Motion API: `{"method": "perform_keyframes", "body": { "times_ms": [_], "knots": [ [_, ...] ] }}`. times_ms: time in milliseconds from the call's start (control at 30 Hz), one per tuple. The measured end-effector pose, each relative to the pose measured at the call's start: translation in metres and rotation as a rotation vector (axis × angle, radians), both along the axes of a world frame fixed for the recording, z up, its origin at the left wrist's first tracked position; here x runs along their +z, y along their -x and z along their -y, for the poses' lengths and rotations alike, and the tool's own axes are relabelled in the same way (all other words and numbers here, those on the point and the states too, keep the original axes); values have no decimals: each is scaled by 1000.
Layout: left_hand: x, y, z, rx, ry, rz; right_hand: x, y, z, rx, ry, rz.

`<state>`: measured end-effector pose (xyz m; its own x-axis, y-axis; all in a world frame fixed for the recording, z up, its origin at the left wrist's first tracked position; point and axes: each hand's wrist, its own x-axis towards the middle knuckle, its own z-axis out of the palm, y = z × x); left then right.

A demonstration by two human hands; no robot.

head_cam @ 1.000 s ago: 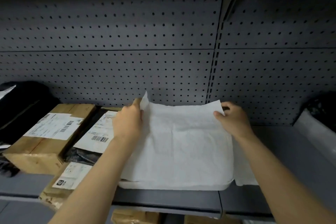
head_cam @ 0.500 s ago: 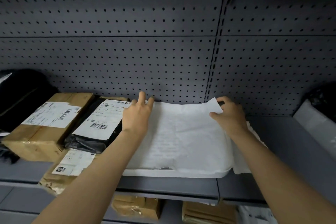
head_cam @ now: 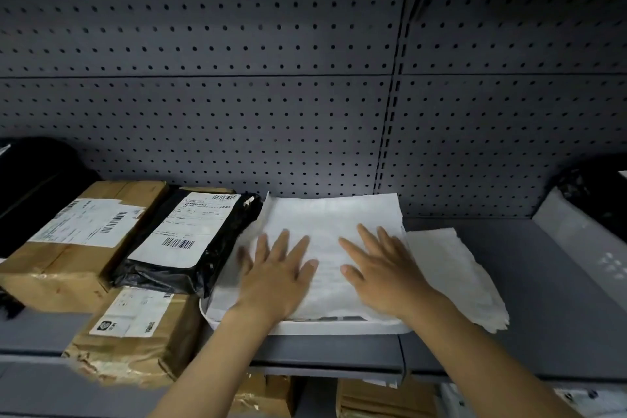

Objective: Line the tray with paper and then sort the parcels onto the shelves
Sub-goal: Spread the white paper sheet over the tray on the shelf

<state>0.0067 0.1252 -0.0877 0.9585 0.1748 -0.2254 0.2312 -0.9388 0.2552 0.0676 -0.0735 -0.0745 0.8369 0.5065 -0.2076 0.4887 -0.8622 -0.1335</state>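
Both flat-fingered hands, left hand (head_cam: pixel 275 276) and right hand (head_cam: pixel 385 273), are pressing the paper (head_cam: pixel 325 224) into the tray (head_cam: pixel 339 327), gripping nothing, while parcels (head_cam: pixel 183 237) are lying unsorted.

Bare hands (head_cam: pixel 276 273) and forearms — no sleeves visible.

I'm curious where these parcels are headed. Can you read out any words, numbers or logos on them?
No text can be read.
Brown box, white label: barcodes, print blurred.
Black bag parcel, white label: barcodes, print too small.
Front paper parcel, label: dark square logo, unreadable.
Paper under both hands: faint lines, illegible.
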Motion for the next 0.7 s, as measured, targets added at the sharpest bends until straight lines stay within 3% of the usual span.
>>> {"method": "perform_keyframes", "body": {
  "times_ms": [133, 333, 700],
  "knots": [
    [-1, 1, -9, 31, 60, -68, -8, 1, 2, -26, 15, -30],
    [1, 3, 1, 35, 1, -134, -9, 4, 11, -26, 33, -10],
    [7, -4, 27, -2, -72, -115, -1, 2, 33, -67, 34, -37]
  ]
}}
